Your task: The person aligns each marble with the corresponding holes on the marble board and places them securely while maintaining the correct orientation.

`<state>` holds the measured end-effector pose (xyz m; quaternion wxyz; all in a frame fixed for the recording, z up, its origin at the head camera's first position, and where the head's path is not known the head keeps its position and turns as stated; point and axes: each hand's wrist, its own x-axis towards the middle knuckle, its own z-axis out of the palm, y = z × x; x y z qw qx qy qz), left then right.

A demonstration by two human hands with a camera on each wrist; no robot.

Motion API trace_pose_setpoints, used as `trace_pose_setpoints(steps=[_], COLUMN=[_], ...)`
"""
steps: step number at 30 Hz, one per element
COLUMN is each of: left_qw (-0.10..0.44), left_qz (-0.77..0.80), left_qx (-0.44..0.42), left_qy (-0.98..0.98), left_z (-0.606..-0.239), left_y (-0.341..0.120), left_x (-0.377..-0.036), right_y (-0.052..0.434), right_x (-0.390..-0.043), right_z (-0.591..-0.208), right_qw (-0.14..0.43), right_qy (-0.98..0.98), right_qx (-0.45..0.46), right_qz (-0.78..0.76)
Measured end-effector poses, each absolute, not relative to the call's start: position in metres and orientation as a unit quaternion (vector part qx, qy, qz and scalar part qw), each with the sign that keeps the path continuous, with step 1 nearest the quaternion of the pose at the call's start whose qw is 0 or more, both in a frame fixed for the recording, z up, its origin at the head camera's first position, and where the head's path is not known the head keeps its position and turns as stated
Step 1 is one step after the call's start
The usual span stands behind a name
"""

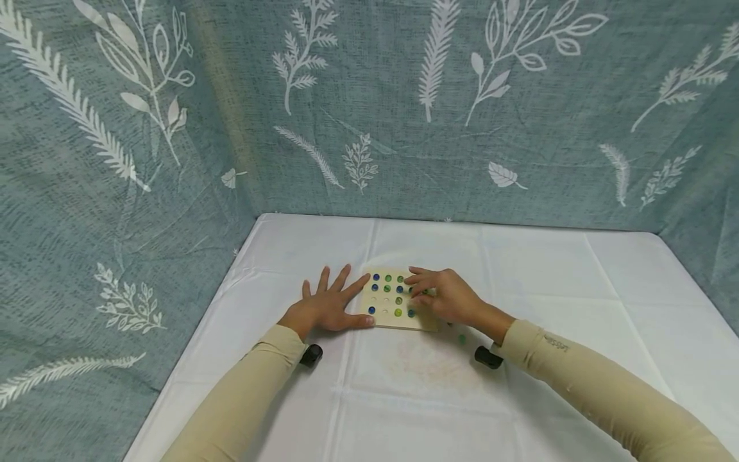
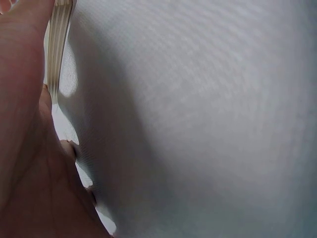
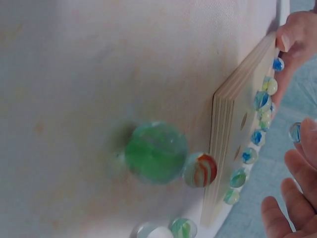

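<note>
L hand [image 1: 329,305] flat, fingers spread, bracing board [image 1: 385,307]; R hand [image 1: 441,296] pinching a marble [image 3: 295,132]. Risk: nudge scatters seated marbles, loose green marble [image 3: 155,152] rolls off surface.

White-clothed table [image 1: 577,301]: wooden board [image 1: 388,321], loose marbles [image 3: 156,152].

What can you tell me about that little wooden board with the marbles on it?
The wooden board is a small, pale square lying flat on the white tablecloth. The right wrist view shows its edge is layered, like plywood. Its top has rows of shallow round dimples, most holding blue or green glass marbles, a few empty. The left hand rests flat against its left edge; the right hand hovers over its right side.
</note>
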<state>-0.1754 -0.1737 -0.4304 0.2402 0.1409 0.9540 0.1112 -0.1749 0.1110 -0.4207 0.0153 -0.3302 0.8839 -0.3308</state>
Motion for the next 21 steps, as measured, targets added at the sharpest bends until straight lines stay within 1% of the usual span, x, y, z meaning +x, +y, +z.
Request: trace_pose_setpoints(steps=[10, 21], left_qw=[0.239, 0.243], left_qz=[0.109, 0.113], left_qx=[0.140, 0.142], left_qy=[0.955, 0.953], left_z=[-0.431, -0.429], left_y=[-0.173, -0.174], left_x=[-0.176, -0.176], right_y=[0.101, 0.095], right_x=[-0.176, -0.176], right_z=[-0.417, -0.416], right_qw=[0.018, 0.025], right_qy=[0.883, 0.881], right_qx=[-0.343, -0.337], right_qz=[-0.319, -0.331])
